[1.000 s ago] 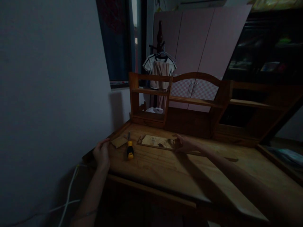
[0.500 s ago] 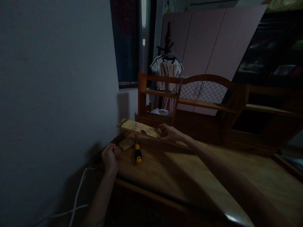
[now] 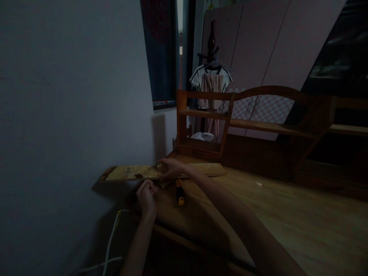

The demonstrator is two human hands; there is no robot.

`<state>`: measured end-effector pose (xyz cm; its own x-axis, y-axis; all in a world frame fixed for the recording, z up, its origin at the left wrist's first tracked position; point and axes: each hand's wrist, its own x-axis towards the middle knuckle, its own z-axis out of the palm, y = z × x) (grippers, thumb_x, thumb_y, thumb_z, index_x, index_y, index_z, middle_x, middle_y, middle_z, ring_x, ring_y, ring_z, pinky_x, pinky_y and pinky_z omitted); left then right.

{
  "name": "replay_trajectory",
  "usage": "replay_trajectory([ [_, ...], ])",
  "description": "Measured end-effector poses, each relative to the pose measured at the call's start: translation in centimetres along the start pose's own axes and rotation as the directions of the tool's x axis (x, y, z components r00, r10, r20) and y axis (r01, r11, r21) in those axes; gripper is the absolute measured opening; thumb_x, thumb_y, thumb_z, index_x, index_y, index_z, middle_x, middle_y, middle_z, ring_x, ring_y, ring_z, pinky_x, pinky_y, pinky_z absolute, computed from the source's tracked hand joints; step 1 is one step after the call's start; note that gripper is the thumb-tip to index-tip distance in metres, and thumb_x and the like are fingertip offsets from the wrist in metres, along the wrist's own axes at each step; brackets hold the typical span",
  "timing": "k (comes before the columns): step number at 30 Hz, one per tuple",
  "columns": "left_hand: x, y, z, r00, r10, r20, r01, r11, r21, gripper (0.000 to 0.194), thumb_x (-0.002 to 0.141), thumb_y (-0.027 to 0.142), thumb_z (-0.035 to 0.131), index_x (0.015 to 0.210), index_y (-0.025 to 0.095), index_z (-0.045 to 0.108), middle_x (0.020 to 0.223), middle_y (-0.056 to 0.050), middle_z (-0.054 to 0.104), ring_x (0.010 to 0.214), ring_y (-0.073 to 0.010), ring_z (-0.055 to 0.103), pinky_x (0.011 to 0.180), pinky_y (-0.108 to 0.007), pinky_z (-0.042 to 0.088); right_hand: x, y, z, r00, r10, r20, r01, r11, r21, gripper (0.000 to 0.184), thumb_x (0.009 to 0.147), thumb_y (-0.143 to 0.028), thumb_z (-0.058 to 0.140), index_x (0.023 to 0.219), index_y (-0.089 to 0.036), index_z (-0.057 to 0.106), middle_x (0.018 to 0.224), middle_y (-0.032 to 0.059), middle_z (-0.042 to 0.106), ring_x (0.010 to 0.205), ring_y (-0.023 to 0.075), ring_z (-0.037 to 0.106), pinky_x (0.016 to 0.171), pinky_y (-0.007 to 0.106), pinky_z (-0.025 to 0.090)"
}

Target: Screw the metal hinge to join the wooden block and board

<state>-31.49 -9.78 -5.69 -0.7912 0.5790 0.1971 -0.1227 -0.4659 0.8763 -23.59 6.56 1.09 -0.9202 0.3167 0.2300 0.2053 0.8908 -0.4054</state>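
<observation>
My right hand (image 3: 171, 168) grips a long, narrow wooden board (image 3: 120, 173) around its middle. The board lies level above the desk corner, its stained left end reaching out over the desk edge toward the wall. Just below the board, my left hand (image 3: 147, 193) is closed, with fingers curled in; what it may hold is hidden. On the desktop (image 3: 218, 199), right of my left hand, lies a screwdriver (image 3: 180, 194) with a black and yellow handle, its shaft hidden by the board. A small flat brown piece (image 3: 166, 184) shows partly under the board.
A white wall (image 3: 86, 96) closes off the left side. A wooden shelf unit (image 3: 201, 143) stands along the back of the desk. White cables (image 3: 110, 239) hang in the gap at lower left. Clothes (image 3: 211, 82) hang on a coat stand behind.
My right hand has moved left with the board, so its end now sticks out past the desk edge over my left hand. The board now covers the screwdriver's shaft. The view has shifted slightly.
</observation>
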Motion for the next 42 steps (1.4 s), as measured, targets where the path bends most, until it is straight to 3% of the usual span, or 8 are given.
replay_trajectory([
  [12,-0.3,0.1,0.1,0.999,0.044,0.026,-0.045,0.998,0.054,0.014,0.069,0.017,0.048,0.058,0.017,0.039,0.055,0.006,0.029,0.049,-0.0081,0.027,0.046,-0.022,0.021,-1.9,0.1,0.0,0.987,0.028,-0.157,-0.015,0.997,0.082,0.08,0.064,-0.056,0.081,0.132,-0.023,0.055,0.125,0.0098,0.059,0.116,0.0259,0.053,0.094,0.037,0.043],
  [16,0.1,-0.2,-0.1,0.999,0.041,0.018,-0.043,0.995,0.091,0.011,0.066,0.017,0.049,0.058,0.017,0.042,0.056,0.005,0.031,0.05,-0.0083,0.029,0.047,-0.021,0.022,-5.2,0.0,-2.7,0.938,0.084,-0.337,-0.057,0.994,0.09,0.036,0.086,-0.041,0.065,0.115,-0.019,0.064,0.12,0.0079,0.065,0.112,0.0198,0.058,0.093,0.029,0.041],
  [21,0.5,-0.6,-0.4,1.0,0.012,0.021,-0.014,0.993,0.119,0.01,0.066,0.019,0.049,0.059,0.017,0.043,0.058,0.004,0.036,0.053,-0.0093,0.032,0.048,-0.021,0.024,-14.8,0.0,-5.5,0.825,0.28,-0.491,-0.26,0.959,0.11,0.034,0.096,-0.044,0.046,0.102,-0.018,0.068,0.058,-0.0018,0.062,0.053,0.0127,0.057,0.057,0.022,0.038],
  [26,0.5,-0.9,-0.5,0.999,0.023,0.039,-0.029,0.985,0.169,0.011,0.067,0.022,0.048,0.059,0.017,0.042,0.06,0.004,0.037,0.055,-0.0101,0.034,0.049,-0.021,0.025,-26.4,0.5,-6.3,0.726,0.425,-0.541,-0.435,0.893,0.117,0.055,0.096,-0.051,0.041,0.062,-0.016,0.066,0.054,0.0014,0.058,0.051,0.0121,0.052,0.054,0.023,0.032],
  [32,-0.5,0.8,-0.5,0.997,0.061,0.047,-0.073,0.943,0.326,0.012,0.069,0.025,0.048,0.061,0.018,0.042,0.061,0.003,0.039,0.058,-0.0127,0.037,0.053,-0.023,0.029,-38.5,1.6,-6.7,0.586,0.605,-0.54,-0.622,0.762,0.178,0.063,0.095,-0.057,0.035,0.054,-0.016,0.058,0.047,0.0005,0.048,0.046,0.0123,0.045,0.048,0.025,0.028],
  [36,-5.2,3.7,3.4,0.959,0.229,0.166,-0.283,0.815,0.506,0.017,0.079,0.026,0.044,0.063,0.019,0.046,0.06,0.002,0.042,0.057,-0.0153,0.04,0.054,-0.025,0.029,-45.1,2.1,-7.9,0.514,0.651,-0.559,-0.695,0.698,0.174,0.061,0.093,-0.06,0.036,0.053,-0.017,0.054,0.048,0.0006,0.046,0.046,0.013,0.042,0.048,0.027,0.026],
  [39,-10.4,5.1,10.1,0.825,0.292,0.484,-0.512,0.75,0.419,0.019,0.085,0.022,0.04,0.068,0.02,0.047,0.063,0.001,0.047,0.06,-0.0169,0.046,0.058,-0.027,0.034,-48.3,2.9,-9.3,0.479,0.649,-0.591,-0.727,0.67,0.147,0.059,0.091,-0.06,0.04,0.051,-0.019,0.054,0.047,0.0016,0.046,0.045,0.014,0.04,0.05,0.029,0.025],
  [42,-14.7,4.5,18.3,0.409,0.207,0.889,-0.812,0.526,0.251,0.019,0.086,0.013,0.039,0.072,0.02,0.051,0.071,-0.003,0.057,0.069,-0.0188,0.054,0.067,-0.03,0.038,-49.8,3.9,-10.5,0.449,0.647,-0.616,-0.74,0.656,0.15,0.058,0.09,-0.059,0.041,0.052,-0.019,0.058,0.047,0.003,0.05,0.044,0.0156,0.044,0.05,0.03,0.027],
])
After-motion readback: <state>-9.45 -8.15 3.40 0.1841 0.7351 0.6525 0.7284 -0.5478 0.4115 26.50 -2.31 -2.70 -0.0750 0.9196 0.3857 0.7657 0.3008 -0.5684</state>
